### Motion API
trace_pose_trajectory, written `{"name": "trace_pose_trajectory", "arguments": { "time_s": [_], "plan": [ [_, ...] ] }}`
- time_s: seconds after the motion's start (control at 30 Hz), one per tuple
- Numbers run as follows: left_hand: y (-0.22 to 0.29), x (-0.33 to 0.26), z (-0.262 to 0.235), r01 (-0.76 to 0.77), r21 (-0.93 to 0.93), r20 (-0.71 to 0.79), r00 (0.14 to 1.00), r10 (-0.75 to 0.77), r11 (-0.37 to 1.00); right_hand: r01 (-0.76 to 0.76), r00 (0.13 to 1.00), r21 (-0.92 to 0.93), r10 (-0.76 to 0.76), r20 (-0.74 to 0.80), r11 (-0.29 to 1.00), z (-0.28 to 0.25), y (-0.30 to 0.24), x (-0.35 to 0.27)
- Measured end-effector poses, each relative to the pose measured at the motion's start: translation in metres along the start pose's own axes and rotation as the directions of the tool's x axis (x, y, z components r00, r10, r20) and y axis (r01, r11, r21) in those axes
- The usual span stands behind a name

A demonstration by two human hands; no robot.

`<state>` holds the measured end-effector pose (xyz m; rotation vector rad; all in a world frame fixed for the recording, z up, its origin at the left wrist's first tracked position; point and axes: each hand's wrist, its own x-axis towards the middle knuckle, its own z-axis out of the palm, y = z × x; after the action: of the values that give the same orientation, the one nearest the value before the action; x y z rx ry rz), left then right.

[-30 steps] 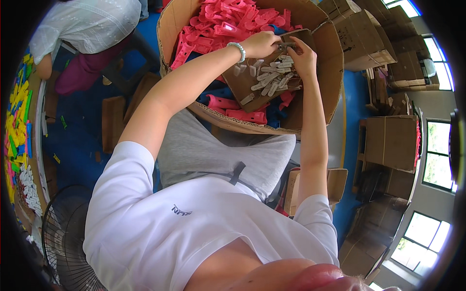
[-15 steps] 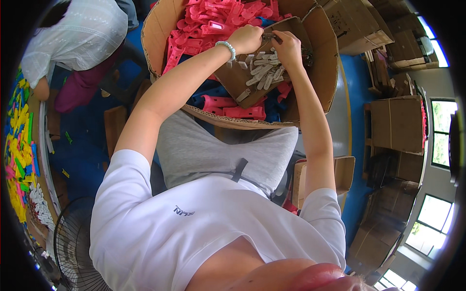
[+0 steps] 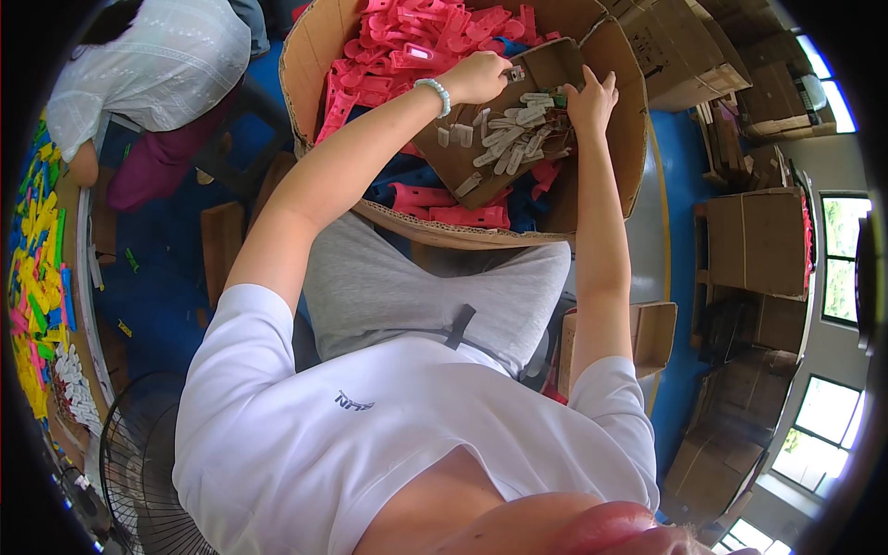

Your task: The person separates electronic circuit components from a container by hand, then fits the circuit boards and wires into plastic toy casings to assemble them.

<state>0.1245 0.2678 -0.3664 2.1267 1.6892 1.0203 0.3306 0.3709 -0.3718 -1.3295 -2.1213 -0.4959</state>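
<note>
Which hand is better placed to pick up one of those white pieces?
Probably the right hand: it is spread open close to the white pieces and seems empty, while the left hand holds a small metallic piece.

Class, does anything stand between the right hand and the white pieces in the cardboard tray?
Nothing visible does: the right hand is open beside the white pieces, and the left hand is off to the left.

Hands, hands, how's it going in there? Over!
Left hand holding a small grey piece. Right hand spread open at the tray. White pieces scattered inside. Pink parts crowding alongside.
</note>
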Motion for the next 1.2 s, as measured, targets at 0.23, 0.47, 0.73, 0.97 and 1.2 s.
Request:
{"name": "trace_pose_trajectory", "arguments": {
  "time_s": [0.23, 0.47, 0.73, 0.97, 1.2],
  "plan": [
    [-0.011, -0.001, -0.002, 0.037, 0.032, 0.084, 0.996, -0.040, 0.999, -0.421, 0.769, 0.838, -0.353, 0.533, 0.348, -0.008, -0.038, -0.002],
    [-0.030, -0.003, -0.002, 0.061, 0.019, 0.233, 0.970, -0.064, 0.998, -0.265, 0.908, 0.880, -0.206, 0.365, 0.394, 0.000, -0.040, -0.010],
    [-0.021, -0.005, 0.004, 0.028, 0.069, 0.119, 0.992, -0.036, 0.997, -0.200, 0.903, 0.812, -0.220, 0.370, 0.548, -0.007, -0.041, -0.012],
    [-0.011, -0.005, 0.005, 0.058, 0.195, 0.092, 0.993, -0.077, 0.979, -0.185, 0.903, 0.728, -0.178, 0.391, 0.660, -0.024, -0.054, -0.009],
    [-0.009, 0.001, 0.011, 0.132, 0.196, 0.088, 0.985, -0.152, 0.972, 0.151, 0.942, 0.553, -0.288, 0.170, 0.819, -0.006, -0.056, -0.019]
  ]
}}
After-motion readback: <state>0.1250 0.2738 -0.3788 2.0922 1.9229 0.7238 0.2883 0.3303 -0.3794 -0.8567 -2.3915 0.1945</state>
